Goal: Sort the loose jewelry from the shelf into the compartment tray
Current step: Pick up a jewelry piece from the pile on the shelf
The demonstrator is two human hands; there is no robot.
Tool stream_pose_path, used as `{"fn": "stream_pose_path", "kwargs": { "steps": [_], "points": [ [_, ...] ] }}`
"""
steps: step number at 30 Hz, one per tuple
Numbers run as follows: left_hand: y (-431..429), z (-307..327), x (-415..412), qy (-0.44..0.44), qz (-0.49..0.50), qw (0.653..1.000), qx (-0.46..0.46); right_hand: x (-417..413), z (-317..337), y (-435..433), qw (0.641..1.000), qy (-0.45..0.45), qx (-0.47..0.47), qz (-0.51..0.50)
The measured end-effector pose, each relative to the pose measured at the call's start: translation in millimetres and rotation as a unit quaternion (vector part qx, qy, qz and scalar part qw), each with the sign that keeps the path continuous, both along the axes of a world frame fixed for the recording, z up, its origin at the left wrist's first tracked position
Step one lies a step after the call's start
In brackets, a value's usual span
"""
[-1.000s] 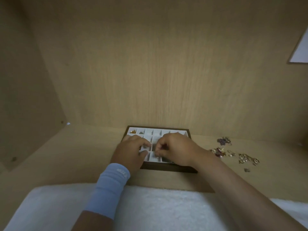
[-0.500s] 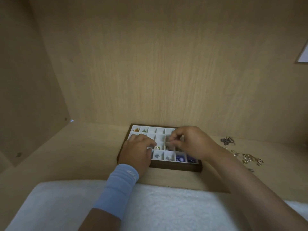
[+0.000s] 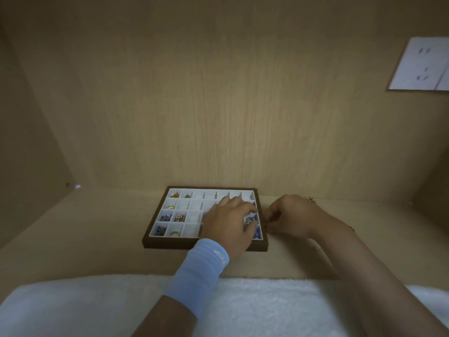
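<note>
No legible text — blurred white mark on blue wristband (image 3: pixel 201 268), faint strokes on white wall panel (image 3: pixel 422 64)

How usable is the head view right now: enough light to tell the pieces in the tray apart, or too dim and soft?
Head view: dim, warm, even light, no glare; the brown-framed white compartment tray shows coloured pieces in its left cells, too soft and small to identify; the left hand covers most right cells; wide-angle distortion bows the wooden shelf walls.
</note>
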State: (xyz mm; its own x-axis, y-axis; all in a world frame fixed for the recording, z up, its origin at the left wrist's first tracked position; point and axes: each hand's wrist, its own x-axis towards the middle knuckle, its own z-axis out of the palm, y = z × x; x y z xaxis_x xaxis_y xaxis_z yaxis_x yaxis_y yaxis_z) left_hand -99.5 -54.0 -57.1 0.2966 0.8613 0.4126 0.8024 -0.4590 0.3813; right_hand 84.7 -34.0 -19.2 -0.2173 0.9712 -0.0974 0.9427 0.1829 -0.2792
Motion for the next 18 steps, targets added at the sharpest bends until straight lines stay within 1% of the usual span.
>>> {"fn": "stream_pose_path", "kwargs": {
  "steps": [4,6,9,11,13,15,17,18],
  "points": [
    [4.9,-2.2,17.5,0.034,-0.006,0.999,0.020,1.2,-4.8,3.5,1.000,-0.005,0.015,0.004],
    [5.2,-6.5,21.1,0.029,-0.006,0.999,0.017,3.7,-7.7,4.9,1.000,0.002,0.021,0.005],
    [5.1,-11.5,20.5,0.017,-0.004,0.999,0.027,8.7,-9.5,8.5,0.998,0.037,0.049,-0.003],
    [5.0,-12.7,19.7,0.010,-0.006,1.000,0.027,10.0,-8.7,9.8,0.992,0.114,0.046,-0.004],
    [3.5,-12.0,18.2,-0.008,-0.003,1.000,0.029,9.7,-7.9,9.4,0.979,0.200,0.033,0.001],
    [1.8,-11.1,16.4,-0.026,0.007,0.999,0.037,8.5,-8.3,8.5,0.967,0.254,0.028,-0.002],
    [0.3,-10.0,15.3,-0.063,0.021,0.998,0.023,5.0,-8.2,4.9,0.951,0.309,0.017,-0.014],
    [0.0,-9.1,14.8,-0.096,0.029,0.995,0.007,2.9,-8.1,3.5,0.940,0.340,0.014,-0.016]
  ]
}}
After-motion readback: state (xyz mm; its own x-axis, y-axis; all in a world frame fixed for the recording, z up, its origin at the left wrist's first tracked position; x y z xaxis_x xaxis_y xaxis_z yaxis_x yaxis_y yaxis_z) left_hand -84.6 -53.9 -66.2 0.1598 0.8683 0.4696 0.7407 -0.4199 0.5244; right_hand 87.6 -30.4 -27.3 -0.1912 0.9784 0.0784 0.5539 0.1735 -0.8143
